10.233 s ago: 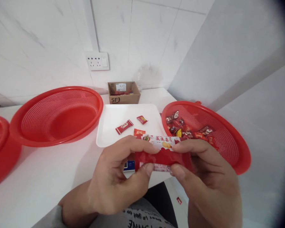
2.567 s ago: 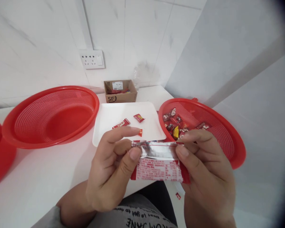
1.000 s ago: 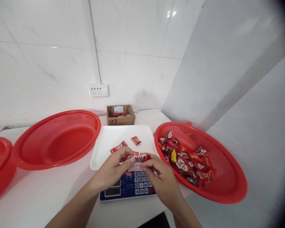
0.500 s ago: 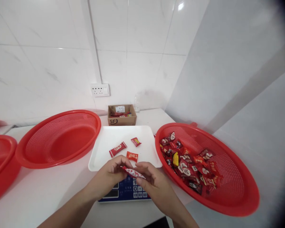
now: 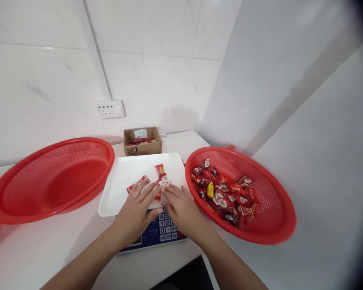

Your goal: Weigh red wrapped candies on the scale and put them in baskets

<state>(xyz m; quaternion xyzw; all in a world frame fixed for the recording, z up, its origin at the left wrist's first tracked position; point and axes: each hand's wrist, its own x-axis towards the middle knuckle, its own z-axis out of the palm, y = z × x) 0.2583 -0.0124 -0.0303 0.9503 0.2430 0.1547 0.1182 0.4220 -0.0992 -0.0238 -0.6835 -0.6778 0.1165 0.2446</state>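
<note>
Both hands are over the near part of a white tray (image 5: 115,189) on a blue scale (image 5: 151,233). My left hand (image 5: 136,213) is palm down with fingers spread, its fingertips by a long red packet (image 5: 140,182) and a white-and-red packet (image 5: 163,181). My right hand (image 5: 181,207) lies with fingers extended, fingertips at the near edge of the white-and-red packet. Just beyond is a small red sweet (image 5: 159,169). An orange-red packet is mostly hidden under the fingers.
At the right, a red basket (image 5: 275,201) holds several wrapped sweets. To the left stands an empty red basket (image 5: 51,209), with part of another at the edge. Behind the tray is a cardboard box (image 5: 143,149) with packets inside, near the wall.
The white-and-red packet, earlier held between both hands above the scale, is now down on the tray. Both hands moved forward and opened. The view has shifted right.
</note>
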